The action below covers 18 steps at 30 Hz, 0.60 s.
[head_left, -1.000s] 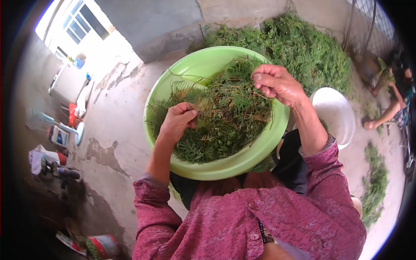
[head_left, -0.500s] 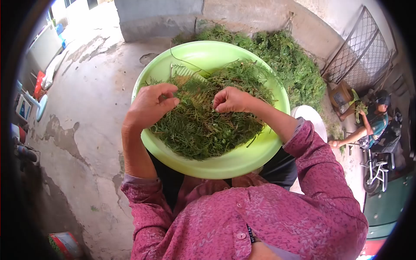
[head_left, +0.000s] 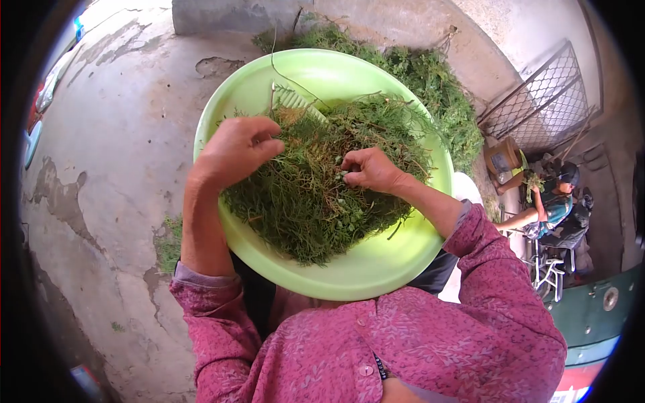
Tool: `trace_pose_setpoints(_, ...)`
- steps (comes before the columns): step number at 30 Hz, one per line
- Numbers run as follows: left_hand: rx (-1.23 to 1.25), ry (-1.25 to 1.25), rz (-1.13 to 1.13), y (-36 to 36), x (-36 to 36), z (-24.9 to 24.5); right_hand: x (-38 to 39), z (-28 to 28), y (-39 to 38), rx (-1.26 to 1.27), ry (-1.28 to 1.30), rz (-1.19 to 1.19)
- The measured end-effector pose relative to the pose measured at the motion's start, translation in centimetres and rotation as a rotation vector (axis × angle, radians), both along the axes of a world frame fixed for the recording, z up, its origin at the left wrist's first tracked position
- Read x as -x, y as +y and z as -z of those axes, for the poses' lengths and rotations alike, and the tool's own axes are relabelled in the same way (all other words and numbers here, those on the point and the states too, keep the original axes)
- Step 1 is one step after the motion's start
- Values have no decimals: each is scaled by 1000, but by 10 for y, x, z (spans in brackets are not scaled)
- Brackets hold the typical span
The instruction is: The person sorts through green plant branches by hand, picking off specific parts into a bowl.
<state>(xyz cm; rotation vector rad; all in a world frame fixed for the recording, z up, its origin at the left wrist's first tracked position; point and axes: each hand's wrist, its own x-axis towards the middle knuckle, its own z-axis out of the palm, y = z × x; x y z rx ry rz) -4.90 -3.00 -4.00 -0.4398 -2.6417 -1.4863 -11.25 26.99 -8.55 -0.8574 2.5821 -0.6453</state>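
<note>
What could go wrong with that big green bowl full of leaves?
The green bowl seems to rest on a lap, so a knee moving might tip it. The leafy sprigs are heaped loosely inside, so some could spill onto the floor. And the right hand is down among tangled sprigs, so a twig might scratch it.

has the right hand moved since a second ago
Yes: against the green basin, the right hand has moved inward, from near its right rim toward the middle of the greenery.
</note>
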Motion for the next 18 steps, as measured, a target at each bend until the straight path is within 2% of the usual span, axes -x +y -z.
trace_pose_setpoints(2, 18, -53, 52, 2, -5, -1, 4, -8, 2, 48, -100, 31)
trace_pose_setpoints(4, 41, -101, 104, 3, -7, 1, 7, -21, 11, 312, -718, 324)
trace_pose_setpoints(5, 0, -87, 80, 3, -8, 3, 6, -24, 18, 566, -974, 371)
trace_pose_setpoints(6, -42, -74, 55, 3, -9, 6, 2, -30, 17, 565, -975, 373)
trace_pose_setpoints(8, -53, -78, 59, 2, -7, 8, -9, -46, 14, 776, -1043, 478)
trace_pose_setpoints(10, -56, -78, 68, 2, -6, 8, -4, -41, 8, 772, -1007, 469)
trace_pose_setpoints(12, -70, -86, 60, 3, -6, 8, 9, -22, 6, 449, -871, 404)
trace_pose_setpoints(13, -66, -87, 61, 3, -6, 8, 9, -13, 2, 328, -702, 386)
trace_pose_setpoints(14, -68, -113, 46, 3, -6, 7, 8, -8, -2, 333, -703, 386)
trace_pose_setpoints(16, -63, -135, 31, 3, -6, 5, 4, -4, -12, -1, -268, 251)
trace_pose_setpoints(17, -51, -129, 35, 3, -7, 4, 3, -4, -17, -94, -150, 188)
trace_pose_setpoints(18, -39, -124, 39, 3, -7, 4, 2, -1, -16, -89, -149, 189)
